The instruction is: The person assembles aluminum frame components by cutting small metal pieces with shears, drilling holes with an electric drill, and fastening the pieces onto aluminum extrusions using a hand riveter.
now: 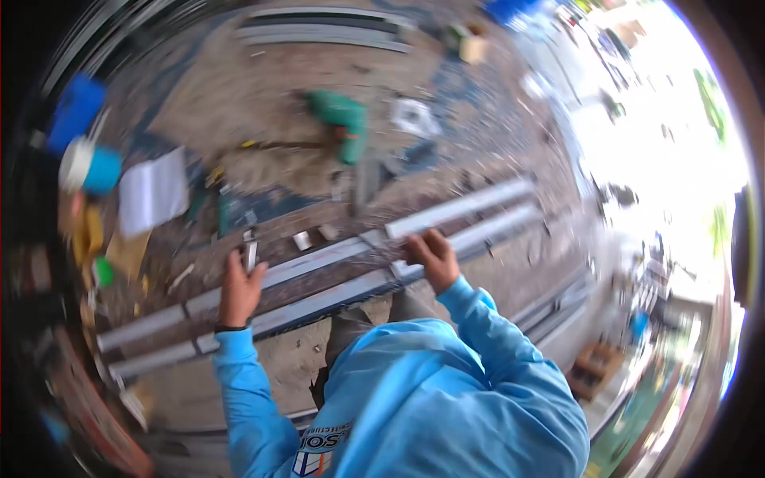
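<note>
Two long pale metal bars [319,259] lie side by side across the worktable, with short joints along them. My left hand [241,288] is over the left part of the bars, its thumb and fingers around a small metal piece [250,252]. My right hand [431,256] is closed in a pinch above the bars, right of the middle; whatever is between its fingertips is too small and blurred to name. A small white block [302,240] sits just beyond the far bar, between my hands. The picture is smeared by motion.
A green drill [341,119] lies on the littered tabletop [239,95] beyond the bars. Paper sheets [153,191] and a blue and white container [92,166] are at the left. More metal profiles [327,28] lie at the far edge.
</note>
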`<state>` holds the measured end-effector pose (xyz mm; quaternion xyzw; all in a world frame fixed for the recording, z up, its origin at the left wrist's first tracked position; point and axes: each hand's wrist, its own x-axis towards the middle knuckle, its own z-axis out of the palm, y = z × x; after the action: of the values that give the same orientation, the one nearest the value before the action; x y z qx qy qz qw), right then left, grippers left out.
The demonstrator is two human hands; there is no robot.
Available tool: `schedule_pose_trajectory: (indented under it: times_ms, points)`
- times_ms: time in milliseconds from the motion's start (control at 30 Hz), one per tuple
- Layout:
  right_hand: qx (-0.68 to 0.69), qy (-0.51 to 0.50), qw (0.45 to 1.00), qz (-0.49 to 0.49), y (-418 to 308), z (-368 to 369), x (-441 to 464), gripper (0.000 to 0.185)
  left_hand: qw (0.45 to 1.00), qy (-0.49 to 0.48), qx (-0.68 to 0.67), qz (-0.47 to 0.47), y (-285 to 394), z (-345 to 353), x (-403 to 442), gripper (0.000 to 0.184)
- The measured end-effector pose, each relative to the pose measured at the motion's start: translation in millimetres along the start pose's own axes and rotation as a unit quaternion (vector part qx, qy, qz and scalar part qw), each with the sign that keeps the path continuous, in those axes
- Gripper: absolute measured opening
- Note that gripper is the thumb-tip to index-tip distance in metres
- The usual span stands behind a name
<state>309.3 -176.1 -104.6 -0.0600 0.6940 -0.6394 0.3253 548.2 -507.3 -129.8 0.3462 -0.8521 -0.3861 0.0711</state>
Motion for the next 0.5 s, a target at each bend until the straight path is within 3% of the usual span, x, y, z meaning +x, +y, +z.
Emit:
schedule_pose_trajectory:
  times_ms: [67, 133, 167, 200, 267, 333, 400, 500]
  points:
    - [0.012, -0.003, 0.999, 0.030, 24.1, -20.9, -16.9, 0.020, 0.995, 0.017, 0.095, -0.007, -16.6, 20.8, 10.0, 0.058]
    - [0.086, -0.007, 0.995, 0.055, 48.3, -31.5, -36.9, 0.020, 0.996, -0.057, 0.056, -0.036, -26.3, 35.3, 11.9, 0.053]
    - [0.123, -0.007, 0.991, 0.059, 53.0, -36.7, -47.0, 0.019, 0.984, -0.073, 0.140, -0.081, 15.4, 37.4, 7.6, 0.046]
    - [0.129, -0.015, 0.990, 0.051, 62.3, -45.0, -57.6, 0.020, 0.988, -0.032, 0.151, -0.011, 8.4, 51.3, 1.4, 0.042]
    - [0.164, -0.029, 0.984, 0.062, 86.7, -66.4, -75.4, 0.019, 0.994, -0.075, 0.080, 0.014, 71.4, 76.0, -15.5, 0.041]
    - [0.149, -0.028, 0.987, 0.060, 104.0, -99.2, -88.6, 0.017, 0.982, -0.178, -0.055, -0.029, 160.0, 123.1, -37.7, 0.040]
    - [0.115, -0.024, 0.991, 0.064, 144.0, -139.9, -96.2, 0.016, 0.952, -0.303, -0.001, 0.040, 215.1, 187.1, -61.1, 0.039]
    - [0.079, 0.111, 0.986, 0.093, 233.0, -203.6, -96.5, 0.025, 0.874, -0.480, 0.057, 0.041, 250.0, 309.2, -92.8, 0.043]
